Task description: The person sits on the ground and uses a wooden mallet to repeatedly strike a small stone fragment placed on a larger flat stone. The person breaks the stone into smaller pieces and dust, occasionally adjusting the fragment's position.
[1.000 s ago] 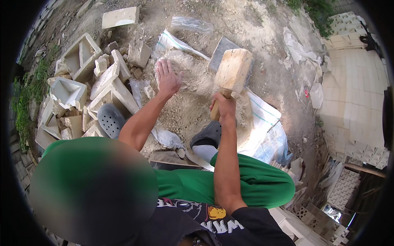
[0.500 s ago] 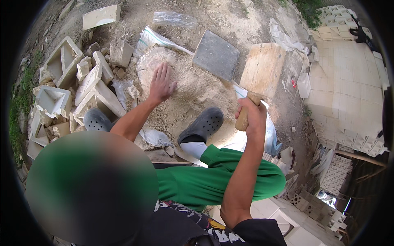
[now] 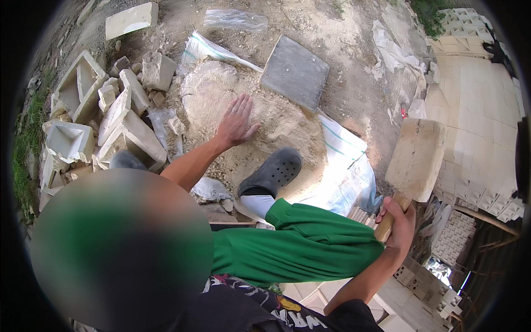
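Observation:
My right hand (image 3: 399,217) is wrapped round the handle of a large wooden mallet (image 3: 417,157), whose broad flat head points away from me at the right. My left hand (image 3: 235,123) lies over a heap of pale crushed material (image 3: 282,124), palm down with the fingers stretched out. Under the heap is a white woven sack (image 3: 344,141), its edges showing at the back and right. A dark grey square slab (image 3: 295,72) rests at the heap's far right side. My grey clog (image 3: 275,169) stands at the near edge of the heap.
Broken cream block pieces (image 3: 128,133) are piled at the left, close to my other foot. A pale slab (image 3: 131,21) and clear plastic (image 3: 235,20) lie at the back. Tall stacks of pale moulded blocks (image 3: 470,110) line the right side.
My right hand has swung the mallet to the right and towards me, away from beside the grey slab. My left hand has slid right and slightly nearer over the heap.

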`<state>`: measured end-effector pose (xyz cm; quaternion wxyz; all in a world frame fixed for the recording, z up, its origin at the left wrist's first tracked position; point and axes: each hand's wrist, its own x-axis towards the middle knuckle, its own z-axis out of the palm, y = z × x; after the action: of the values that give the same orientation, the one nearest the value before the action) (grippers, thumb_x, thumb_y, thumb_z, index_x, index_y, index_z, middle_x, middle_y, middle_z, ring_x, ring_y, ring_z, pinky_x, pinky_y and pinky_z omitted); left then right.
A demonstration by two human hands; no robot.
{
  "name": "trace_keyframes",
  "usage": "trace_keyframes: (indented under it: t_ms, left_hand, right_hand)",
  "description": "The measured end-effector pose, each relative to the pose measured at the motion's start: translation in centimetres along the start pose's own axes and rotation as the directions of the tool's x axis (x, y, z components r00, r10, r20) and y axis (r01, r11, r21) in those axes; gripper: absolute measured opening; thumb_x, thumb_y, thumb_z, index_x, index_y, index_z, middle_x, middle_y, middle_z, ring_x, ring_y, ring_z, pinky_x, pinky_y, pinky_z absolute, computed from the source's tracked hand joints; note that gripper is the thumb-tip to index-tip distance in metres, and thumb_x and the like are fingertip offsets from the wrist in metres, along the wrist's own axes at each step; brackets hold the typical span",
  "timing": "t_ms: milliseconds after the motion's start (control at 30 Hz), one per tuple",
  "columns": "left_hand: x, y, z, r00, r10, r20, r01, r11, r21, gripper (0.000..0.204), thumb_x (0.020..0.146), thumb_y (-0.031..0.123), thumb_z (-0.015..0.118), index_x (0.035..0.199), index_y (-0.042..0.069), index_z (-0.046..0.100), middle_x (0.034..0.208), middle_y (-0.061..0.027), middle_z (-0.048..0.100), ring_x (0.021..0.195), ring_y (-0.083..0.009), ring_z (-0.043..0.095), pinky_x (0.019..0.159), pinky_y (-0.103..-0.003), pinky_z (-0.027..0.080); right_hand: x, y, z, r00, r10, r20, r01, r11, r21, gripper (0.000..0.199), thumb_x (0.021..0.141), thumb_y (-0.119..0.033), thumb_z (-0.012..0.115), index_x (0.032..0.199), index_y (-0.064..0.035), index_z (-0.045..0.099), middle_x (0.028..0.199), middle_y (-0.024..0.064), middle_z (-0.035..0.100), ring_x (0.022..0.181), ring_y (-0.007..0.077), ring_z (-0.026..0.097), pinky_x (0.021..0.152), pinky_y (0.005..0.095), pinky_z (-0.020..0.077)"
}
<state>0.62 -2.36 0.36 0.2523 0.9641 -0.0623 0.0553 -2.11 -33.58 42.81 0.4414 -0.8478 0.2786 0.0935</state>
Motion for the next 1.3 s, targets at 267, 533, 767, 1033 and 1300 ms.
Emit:
trace_keyframes:
  t_ms: [267,533,767,1033,1300]
  left_hand:
    - [-1.0,1.3,0.7,0.999,-0.042,-0.021,0.035,0.967,-0.251,0.082,0.096,0.046,0.055,0.151,-0.01,0.031,0.156,-0.03,0.036,0.15,-0.0388,0.027,0.126,-0.046,0.016]
    - [1.9,2.4,0.4,0.99,-0.097,-0.104,0.056,0.937,-0.345,0.039,0.099,0.029,0.057,0.129,0.005,0.061,0.128,-0.0139,0.061,0.121,-0.0353,0.056,0.106,-0.05,0.04]
    - [15.9,2.2,0.3,0.915,-0.397,0.077,0.393,0.918,0.061,0.048,0.092,0.039,0.067,0.125,0.004,0.064,0.129,-0.0181,0.059,0.119,-0.0322,0.059,0.096,-0.046,0.049]
    - [20.9,-0.8,0.8,0.654,-0.456,0.604,0.67,0.72,-0.182,0.068,0.073,0.04,0.081,0.124,-0.002,0.064,0.116,-0.021,0.069,0.104,-0.0317,0.069,0.091,-0.039,0.055]
    - [18.7,4.4,-3.1,0.894,-0.42,0.157,0.424,0.678,-0.6,0.052,0.072,0.034,0.078,0.108,0.0,0.061,0.097,-0.0207,0.07,0.092,-0.0345,0.069,0.084,-0.044,0.053]
  right_hand:
    - [-0.1,-1.4,1.2,0.999,-0.034,0.043,0.033,0.999,0.023,0.033,0.083,-0.019,0.078,0.099,0.0025,0.059,0.073,0.0081,0.058,0.057,0.0178,0.058,0.052,0.0305,0.0495]
    - [-1.1,-1.2,1.5,0.998,-0.056,-0.019,0.055,0.997,-0.05,0.031,0.083,-0.019,0.079,0.097,0.0015,0.061,0.071,0.0074,0.059,0.057,0.017,0.058,0.054,0.0293,0.0481]
    - [-1.9,-1.1,2.1,1.0,0.023,-0.011,-0.023,1.0,0.017,0.053,0.079,-0.007,0.079,0.122,0.0066,0.053,0.087,0.0106,0.063,0.065,0.0179,0.061,0.059,0.0306,0.0496]
    - [-3.8,-2.4,2.7,0.998,-0.063,0.005,0.063,0.995,0.077,0.053,0.08,-0.009,0.082,0.122,0.0065,0.052,0.09,0.0108,0.063,0.068,0.0171,0.062,0.061,0.0316,0.0508]
    - [-5.8,-3.4,4.1,0.988,-0.153,0.028,0.152,0.988,0.033,0.053,0.082,-0.008,0.082,0.122,0.0065,0.051,0.09,0.0105,0.062,0.069,0.0167,0.061,0.062,0.0317,0.0509]
